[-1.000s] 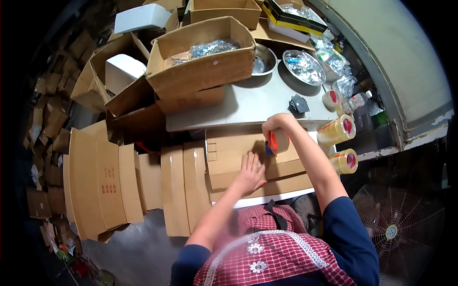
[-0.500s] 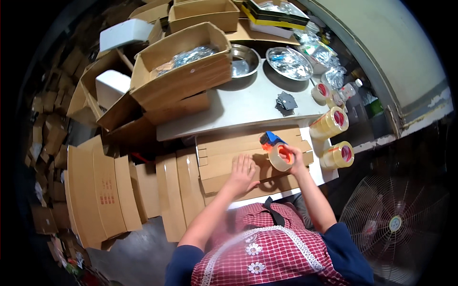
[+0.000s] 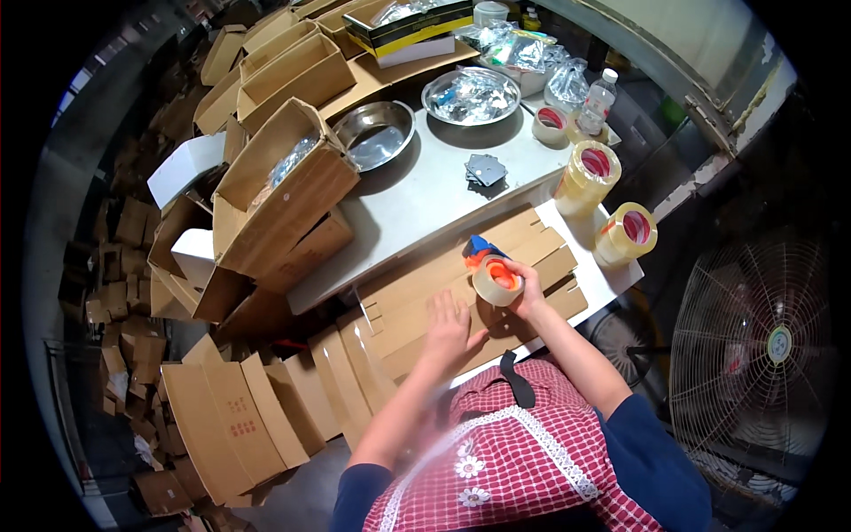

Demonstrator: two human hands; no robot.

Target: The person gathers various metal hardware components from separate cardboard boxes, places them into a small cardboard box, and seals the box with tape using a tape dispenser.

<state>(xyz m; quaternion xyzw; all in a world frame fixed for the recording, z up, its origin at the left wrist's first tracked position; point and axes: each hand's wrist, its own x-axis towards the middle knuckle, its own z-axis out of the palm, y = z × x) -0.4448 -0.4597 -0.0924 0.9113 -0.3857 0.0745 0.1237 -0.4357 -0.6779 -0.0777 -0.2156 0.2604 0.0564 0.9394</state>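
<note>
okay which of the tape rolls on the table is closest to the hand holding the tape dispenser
The tape roll at the table's right edge, with the red core, lies nearest the right hand. The taller stack of rolls and the small roll sit farther back.

Matt brown cardboard flat box (image 3: 461,284); glossy clear tape roll (image 3: 496,280); shiny metal bowl (image 3: 376,135).

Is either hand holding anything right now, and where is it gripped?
The right hand holds a tape dispenser, gripped at the tape roll end. The left hand holds nothing; it presses flat on the cardboard box.
</note>
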